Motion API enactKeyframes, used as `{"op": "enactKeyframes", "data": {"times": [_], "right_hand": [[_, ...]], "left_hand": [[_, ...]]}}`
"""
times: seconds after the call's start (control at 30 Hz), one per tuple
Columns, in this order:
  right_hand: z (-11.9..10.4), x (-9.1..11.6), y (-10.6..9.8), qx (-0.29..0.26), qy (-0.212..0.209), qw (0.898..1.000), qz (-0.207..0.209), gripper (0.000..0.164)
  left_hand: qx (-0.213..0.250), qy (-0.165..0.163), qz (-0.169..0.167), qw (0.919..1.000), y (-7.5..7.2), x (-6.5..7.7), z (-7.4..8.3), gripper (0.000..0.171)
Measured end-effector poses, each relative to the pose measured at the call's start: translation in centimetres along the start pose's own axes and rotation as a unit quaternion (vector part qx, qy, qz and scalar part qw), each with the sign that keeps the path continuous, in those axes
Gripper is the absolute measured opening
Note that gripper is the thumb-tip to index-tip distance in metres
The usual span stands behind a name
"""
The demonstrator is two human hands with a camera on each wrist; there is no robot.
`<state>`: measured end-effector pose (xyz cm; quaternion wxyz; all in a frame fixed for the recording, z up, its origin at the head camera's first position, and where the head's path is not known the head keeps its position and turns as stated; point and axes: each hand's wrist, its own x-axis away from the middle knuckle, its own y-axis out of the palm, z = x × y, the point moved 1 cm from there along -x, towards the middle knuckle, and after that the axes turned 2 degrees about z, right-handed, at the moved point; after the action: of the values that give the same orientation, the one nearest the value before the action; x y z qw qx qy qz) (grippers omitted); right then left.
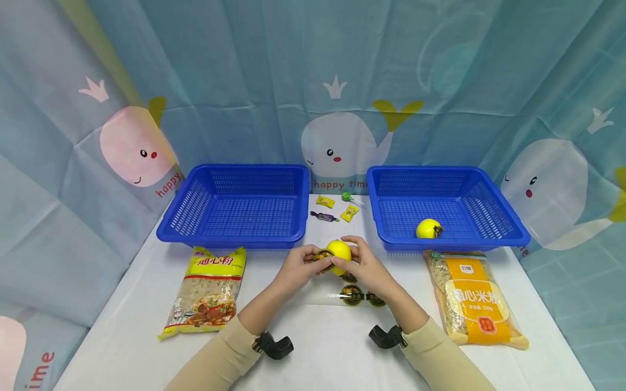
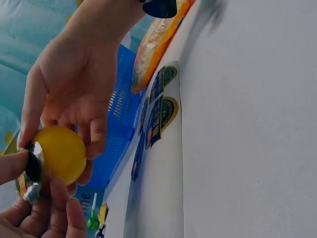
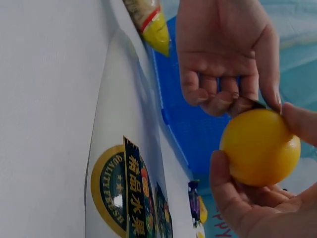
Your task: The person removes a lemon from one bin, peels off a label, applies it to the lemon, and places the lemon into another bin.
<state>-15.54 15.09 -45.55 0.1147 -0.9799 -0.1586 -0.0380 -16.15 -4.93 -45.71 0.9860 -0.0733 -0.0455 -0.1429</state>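
My right hand [image 1: 365, 265] holds a yellow round fruit [image 1: 339, 250], its fingers curled round the far side and the thumb in front. Against the fruit's left side, my left hand [image 1: 299, 266] pinches a round black-and-gold label [image 1: 324, 256] between thumb and fingers. The left wrist view shows this label [image 2: 32, 171] curled and shiny at the fruit's edge; how much of it sticks cannot be told. Below the hands lies a clear strip [image 1: 318, 295] bearing several black-and-gold fruit labels [image 3: 115, 191].
Behind stand two blue baskets, left [image 1: 230, 238] and right [image 1: 489, 234]; the right one holds a labelled yellow fruit [image 1: 428, 228]. Wrapped candies [image 1: 325, 216] and a green lollipop [image 1: 346, 196] lie between them. Pasta bags flank the hands, left [image 1: 207, 293] and right [image 1: 474, 298].
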Motion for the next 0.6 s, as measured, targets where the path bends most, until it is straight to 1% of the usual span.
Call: {"op": "enactKeyframes", "data": {"times": [0.17,0.3,0.43,0.6], "right_hand": [[0.08,0.1,-0.3,-0.022,-0.009,1.0,0.005,0.052],[-0.01,0.27,-0.36,-0.037,-0.016,0.999,0.004,0.051],[-0.3,0.45,-0.27,-0.053,-0.02,0.998,0.003,0.049],[-0.48,0.47,-0.19,-0.082,-0.014,0.997,-0.004,0.048]], "left_hand": [[-0.003,0.01,0.0,0.9999,-0.14,-0.15,-0.08,0.023],[-0.009,0.026,-0.007,0.9996,-0.05,-0.14,-0.13,0.023],[-0.027,0.043,-0.01,0.9987,0.13,-0.04,-0.23,0.023],[-0.049,0.046,-0.007,0.9977,0.31,0.12,-0.34,0.021]]}}
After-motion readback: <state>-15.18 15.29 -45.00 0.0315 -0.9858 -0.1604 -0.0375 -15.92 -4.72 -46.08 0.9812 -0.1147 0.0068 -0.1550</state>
